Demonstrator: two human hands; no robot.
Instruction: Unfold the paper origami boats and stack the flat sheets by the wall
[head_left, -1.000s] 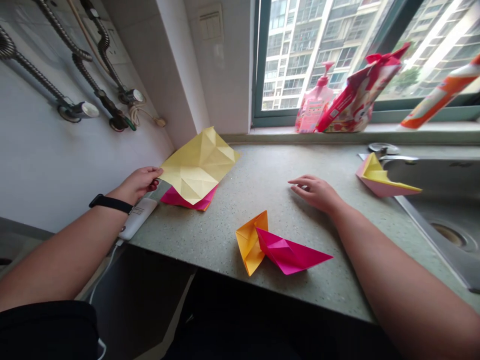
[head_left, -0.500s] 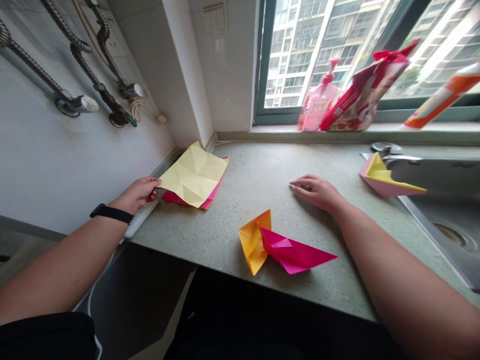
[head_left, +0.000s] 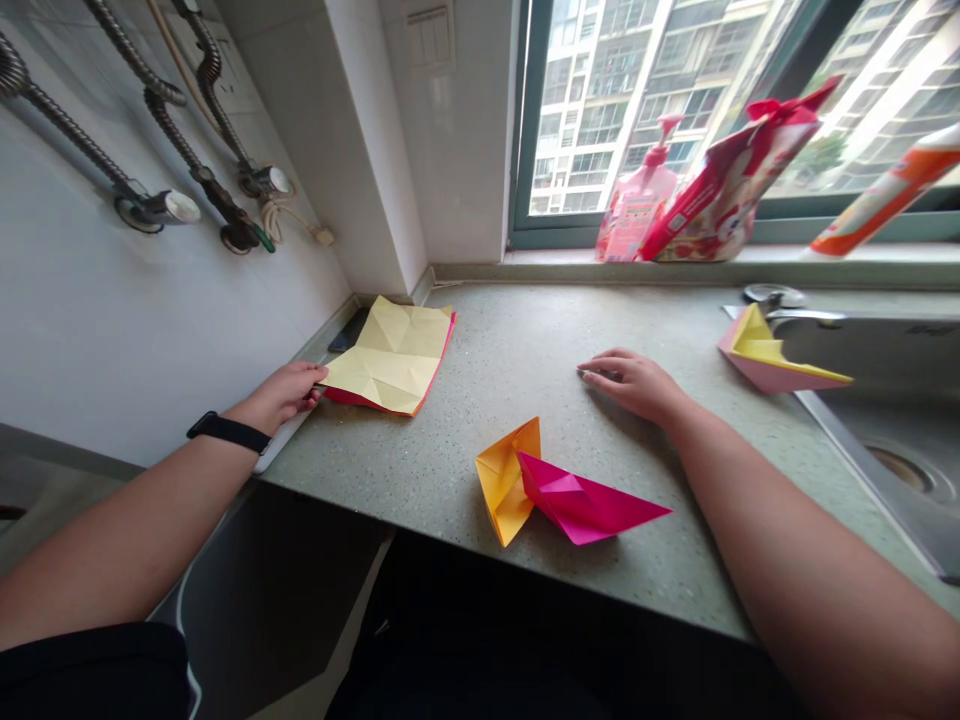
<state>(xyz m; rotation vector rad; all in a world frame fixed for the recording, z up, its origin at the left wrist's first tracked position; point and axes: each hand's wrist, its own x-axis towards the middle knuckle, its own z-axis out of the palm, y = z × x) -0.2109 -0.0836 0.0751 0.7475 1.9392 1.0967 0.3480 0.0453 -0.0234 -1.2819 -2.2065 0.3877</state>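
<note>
My left hand [head_left: 289,392], with a black band on the wrist, pinches the near left corner of a pale yellow creased paper sheet [head_left: 397,345]. The sheet lies on top of pink and orange-red paper, of which only the edges show. My right hand [head_left: 626,380] rests on the counter [head_left: 517,345] with its fingers loosely stretched out and nothing in them. Nearer to me, an orange paper boat [head_left: 504,490] touches a magenta paper boat [head_left: 589,500]. A pink and yellow paper boat [head_left: 769,358] sits at the sink's left rim.
The steel sink [head_left: 900,430] is at the right. On the windowsill stand a pink pump bottle [head_left: 637,205], a red and white bag [head_left: 739,180] and an orange and white tube [head_left: 885,195]. A dark flat object [head_left: 351,328] lies behind the sheets. Pipes with valves [head_left: 180,207] run along the left wall.
The yellow sheet has turned slightly and settled flatter over the coloured paper, uncovering the dark object behind it. My left hand has shifted a little to the right. My right hand has stayed still.
</note>
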